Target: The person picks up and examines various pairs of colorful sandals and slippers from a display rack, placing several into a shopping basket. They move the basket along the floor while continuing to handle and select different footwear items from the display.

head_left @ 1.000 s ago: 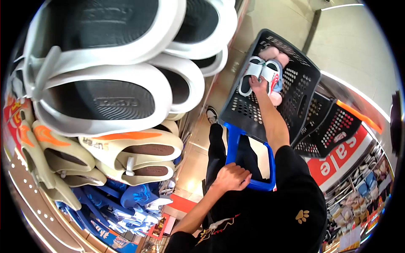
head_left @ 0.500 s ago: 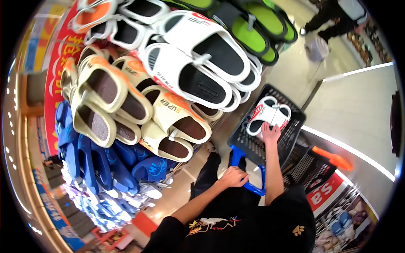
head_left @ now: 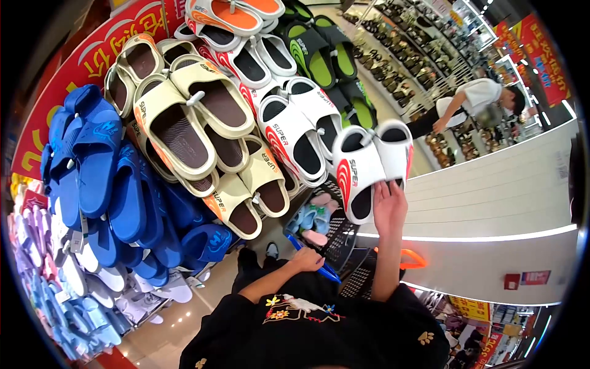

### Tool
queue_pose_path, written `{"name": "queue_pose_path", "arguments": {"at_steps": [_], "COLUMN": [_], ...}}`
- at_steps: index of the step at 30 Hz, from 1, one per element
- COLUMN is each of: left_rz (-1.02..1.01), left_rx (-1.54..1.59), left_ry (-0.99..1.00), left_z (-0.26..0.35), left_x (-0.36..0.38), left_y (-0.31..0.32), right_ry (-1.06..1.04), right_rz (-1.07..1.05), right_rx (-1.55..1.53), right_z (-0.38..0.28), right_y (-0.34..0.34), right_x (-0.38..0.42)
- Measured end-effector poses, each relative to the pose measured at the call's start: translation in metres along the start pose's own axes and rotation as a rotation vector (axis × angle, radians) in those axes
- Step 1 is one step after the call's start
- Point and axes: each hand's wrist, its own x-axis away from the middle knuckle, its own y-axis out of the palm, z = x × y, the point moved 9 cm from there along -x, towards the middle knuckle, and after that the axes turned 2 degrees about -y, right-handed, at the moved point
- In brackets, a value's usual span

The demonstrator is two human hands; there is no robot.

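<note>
A pair of white slides with black insoles and red "SUPER" print (head_left: 362,169) is in my right hand (head_left: 389,206), whose fingers grip the heel end of the right-hand slide. Below the pair is a black basket (head_left: 338,237) holding pink and light-blue footwear (head_left: 314,216). My left hand (head_left: 306,259) is closed on the basket's blue handle (head_left: 329,270). Left of the held pair, more white slides (head_left: 289,138) lie on the display, beside cream slides (head_left: 184,132).
Blue slides (head_left: 98,166) and pale slippers (head_left: 86,313) hang at the left. Black-and-green slides (head_left: 313,52) lie at the top. A person in a white top (head_left: 476,98) stands near shoe shelves (head_left: 393,74). An orange handle (head_left: 413,258) is right of my forearm.
The white pair has risen out of the basket in my right hand, uncovering the footwear inside. The view has shifted, bringing the person and shelves further into sight. My left hand remains on the handle.
</note>
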Motion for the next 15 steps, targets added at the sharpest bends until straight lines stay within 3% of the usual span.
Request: {"name": "queue_pose_path", "arguments": {"at_steps": [2, 9, 12, 15], "left_rz": [0.017, 0.082, 0.04, 0.072], "left_rx": [-0.02, -0.004, -0.022, 0.011], "left_ry": [-0.022, -0.008, -0.02, -0.043], "left_z": [-0.003, -0.004, -0.006, -0.009], "left_x": [-0.004, -0.017, -0.022, -0.02], "left_y": [-0.004, -0.01, -0.009, -0.006], "right_ry": [-0.04, 0.153, 0.327, 0.182], "right_rz": [-0.129, -0.23, -0.305, -0.394], "right_rx": [0.069, 0.03, 0.054, 0.289], "right_z": [-0.003, 0.076, 0.126, 0.135], "right_y": [0.073, 0.212, 0.247, 0.238], "right_x": [-0.007, -0.111, -0.147, -0.147]}}
